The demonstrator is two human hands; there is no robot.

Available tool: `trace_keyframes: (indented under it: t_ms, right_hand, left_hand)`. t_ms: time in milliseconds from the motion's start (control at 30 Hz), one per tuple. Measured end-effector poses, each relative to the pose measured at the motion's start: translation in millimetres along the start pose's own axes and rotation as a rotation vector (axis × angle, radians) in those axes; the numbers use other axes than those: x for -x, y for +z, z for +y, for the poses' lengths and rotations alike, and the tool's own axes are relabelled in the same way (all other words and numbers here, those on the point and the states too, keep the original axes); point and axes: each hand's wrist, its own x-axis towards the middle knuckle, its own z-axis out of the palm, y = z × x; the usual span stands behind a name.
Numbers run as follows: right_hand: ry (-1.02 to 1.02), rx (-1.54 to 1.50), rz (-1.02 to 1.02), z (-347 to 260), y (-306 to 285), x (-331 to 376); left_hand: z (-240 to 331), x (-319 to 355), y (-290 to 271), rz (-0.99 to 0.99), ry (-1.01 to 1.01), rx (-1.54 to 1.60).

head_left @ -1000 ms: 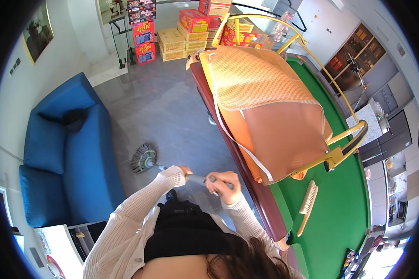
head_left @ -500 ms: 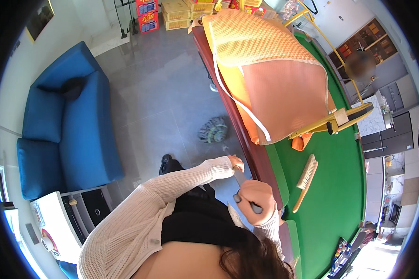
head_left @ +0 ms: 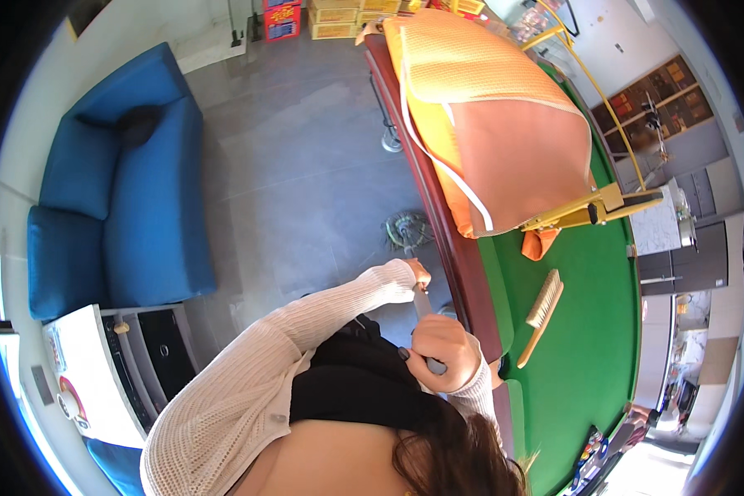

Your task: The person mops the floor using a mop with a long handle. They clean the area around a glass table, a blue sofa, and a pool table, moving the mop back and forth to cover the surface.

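Observation:
A mop's grey handle (head_left: 422, 302) slants down and away from me toward the floor. My left hand (head_left: 419, 273) is closed around it lower down, at the end of a cream knitted sleeve. Nearer to me, my right hand (head_left: 444, 354) wraps the upper end, and the grey tip shows beside the thumb. The round mop head (head_left: 407, 231), with grey and green strands, rests on the grey tiled floor (head_left: 298, 186) close to the wooden side of a pool table (head_left: 471, 310). My left forearm hides part of the floor.
On the table's green cloth lie a wooden-handled brush (head_left: 541, 318) and an orange cloth piece (head_left: 539, 243). An orange padded cover (head_left: 479, 62) and a yellow metal frame (head_left: 566, 217) occupy its far part. A blue sofa (head_left: 153, 190) and white cabinet (head_left: 99, 364) stand left; boxes (head_left: 335, 16) sit far back.
The mop head has shifted right and slightly nearer, toward the table's side. Both hands keep their grip on the handle. The whole view has also turned a little.

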Motion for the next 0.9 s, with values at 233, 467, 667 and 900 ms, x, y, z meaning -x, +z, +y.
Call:
trace_keyframes:
  t_ms: [233, 467, 667, 900]
  right_hand:
    - [-0.128, -0.154, -0.172, -12, 60, -37]
    - [-0.259, -0.314, -0.161, -20, 147, -64]
    - [-0.234, -0.472, -0.067, -27, 202, -65]
    - [-0.134, -0.577, -0.068, -49, 212, -58]
  left_hand:
    - [-114, 71, 24, 0.166, -0.117, -0.038]
    - [-104, 215, -26, 0.456, -0.379, -0.082]
    - [-79, 301, -50, 0.432, -0.740, -0.099]
    - [-87, 363, -18, 0.421, -0.780, -0.070]
